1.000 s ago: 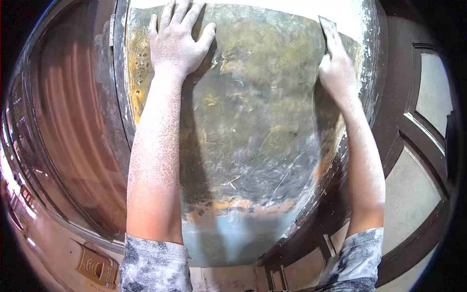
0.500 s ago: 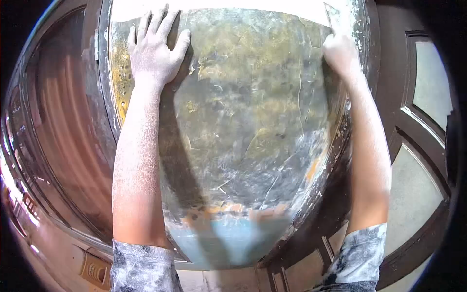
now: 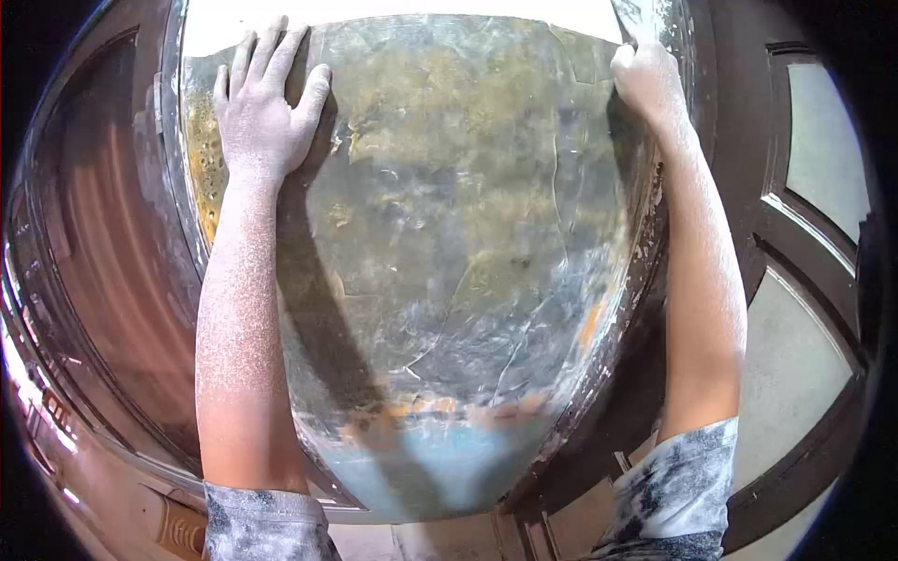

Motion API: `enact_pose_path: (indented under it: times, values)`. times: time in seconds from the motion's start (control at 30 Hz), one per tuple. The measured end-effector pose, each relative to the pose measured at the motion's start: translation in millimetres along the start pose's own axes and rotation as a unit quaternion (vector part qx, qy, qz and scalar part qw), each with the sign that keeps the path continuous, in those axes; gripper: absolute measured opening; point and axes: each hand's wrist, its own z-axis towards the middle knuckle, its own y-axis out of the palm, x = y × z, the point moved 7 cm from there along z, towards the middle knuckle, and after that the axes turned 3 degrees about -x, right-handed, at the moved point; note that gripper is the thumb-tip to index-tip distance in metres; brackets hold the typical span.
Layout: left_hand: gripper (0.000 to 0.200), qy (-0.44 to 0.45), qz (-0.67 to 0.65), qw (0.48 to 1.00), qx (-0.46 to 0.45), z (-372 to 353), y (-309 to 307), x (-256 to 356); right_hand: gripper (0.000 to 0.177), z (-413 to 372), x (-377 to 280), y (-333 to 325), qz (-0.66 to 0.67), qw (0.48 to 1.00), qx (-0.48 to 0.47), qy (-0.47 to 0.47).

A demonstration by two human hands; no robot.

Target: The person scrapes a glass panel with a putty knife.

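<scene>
My left hand (image 3: 267, 122) lies flat with fingers spread on a worn, mottled grey-green panel (image 3: 449, 206), near its upper left. White dust coats both hands and forearms. At the panel's upper right edge, my right hand (image 3: 648, 79) is closed in a fist around what looks like a scraper (image 3: 638, 17). Its thin blade sticks up above the fist and its handle is hidden in the fingers. A bright white area (image 3: 421, 7) runs across the panel's top, just above my left fingertips.
A dark chipped frame (image 3: 645, 234) borders the panel on the right. Further right stands a dark wooden door with pale panes (image 3: 828, 159). To the left is a brown glossy panel (image 3: 131, 234). Pale blue paint (image 3: 468, 458) shows along the panel's bottom.
The view has shifted, so the panel sits further left. My left hand keeps its place on it. My right hand, blurred before, has moved slightly up and right against the panel.
</scene>
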Motion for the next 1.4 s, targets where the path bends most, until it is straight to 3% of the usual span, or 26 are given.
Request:
enact_pose_path:
  times: [0.1, 0.13, 0.17, 0.23, 0.27, 0.3, 0.37, 0.43, 0.47, 0.5, 0.57, 0.6, 0.7, 0.77, 0.83, 0.97, 1.0, 1.1, 1.13, 1.23, 1.33, 1.37, 1.4]
  values:
    - [0.056, -0.001, -0.007, 1.0, 0.003, 0, 0, 0, 0.044, -37, -17, -5, -0.001, 0.999, -0.006, -0.038]
    - [0.056, -0.002, -0.006, 1.0, 0.004, -1, 0, 0, 0.045, -50, -31, -14, 0.025, 0.995, 0.048, -0.087]
    - [0.056, 0.004, 0.01, 1.0, 0.0, -1, -1, -1, 0.047, -51, -26, -10, -0.017, 0.995, 0.062, -0.077]
    - [0.056, 0.0, 0.001, 1.0, 0.001, -1, 1, -1, 0.048, -32, -1, -4, 0.006, 1.0, -0.006, -0.011]
    - [0.056, 0.0, 0.0, 1.0, 0.002, 0, 1, 0, 0.045, -18, 7, -4, 0.022, 0.999, 0.007, -0.023]
    - [0.056, -0.003, 0.001, 1.0, 0.0, 0, 1, 0, 0.048, -7, 10, -5, -0.026, 0.995, -0.077, 0.057]
    - [0.056, -0.004, 0.002, 1.0, -0.002, -1, 1, -1, 0.048, 5, 32, 6, -0.042, 0.997, 0.043, -0.058]
    - [0.056, -0.006, 0.002, 1.0, -0.007, 0, 3, -3, 0.051, -22, 13, -2, 0.026, 0.996, -0.062, 0.065]
    - [0.055, 0.002, 0.008, 1.0, -0.001, 0, 2, -2, 0.052, -37, 5, -4, 0.008, 0.999, 0.004, -0.037]
    - [0.055, 0.002, 0.009, 1.0, -0.001, 0, 0, -1, 0.05, -52, -1, -7, 0.053, 0.998, -0.019, -0.026]
    - [0.055, -0.002, 0.01, 1.0, -0.007, 0, -1, 0, 0.049, -56, 6, -3, -0.015, 0.996, 0.028, -0.084]
    - [0.055, 0.002, 0.004, 1.0, -0.005, 0, 0, -1, 0.049, -49, 8, -5, 0.017, 0.994, 0.042, -0.098]
    - [0.055, -0.002, 0.003, 1.0, -0.002, -1, 1, -1, 0.047, -3, 35, -4, 0.028, 1.0, -0.011, -0.008]
    - [0.055, -0.004, -0.006, 1.0, -0.001, 1, 0, -1, 0.046, 20, 33, -11, -0.015, 0.987, 0.096, -0.127]
    - [0.054, -0.008, 0.001, 1.0, -0.008, 0, 1, -1, 0.045, 16, 53, 1, 0.002, 1.0, 0.009, -0.012]
    - [0.054, -0.001, -0.001, 1.0, -0.004, 0, -1, -1, 0.05, -45, 23, -1, 0.018, 0.995, 0.06, -0.083]
    - [0.054, 0.0, -0.001, 1.0, -0.005, 0, 0, -1, 0.052, -51, 26, 1, 0.02, 0.998, 0.031, -0.057]
    - [0.055, 0.002, 0.013, 1.0, -0.002, 0, -1, 0, 0.051, -22, 20, -10, 0.043, 0.994, 0.038, -0.089]
    - [0.055, -0.001, 0.01, 1.0, -0.006, 0, -2, 0, 0.046, 0, 36, -8, 0.023, 1.0, -0.011, 0.005]
    - [0.056, -0.006, 0.004, 1.0, -0.008, 1, -2, 0, 0.044, 32, 49, -10, -0.02, 0.998, 0.05, -0.029]
    - [0.056, 0.0, -0.006, 1.0, -0.006, 2, -1, -1, 0.045, -23, 17, -5, 0.054, 0.998, -0.015, 0.042]
    - [0.056, 0.002, -0.006, 1.0, -0.002, 1, 0, -1, 0.044, -37, 19, 4, 0.021, 0.996, 0.068, -0.049]
    - [0.056, 0.003, -0.005, 1.0, 0.003, 1, -1, 0, 0.043, -44, 15, 3, 0.03, 0.995, 0.078, -0.052]
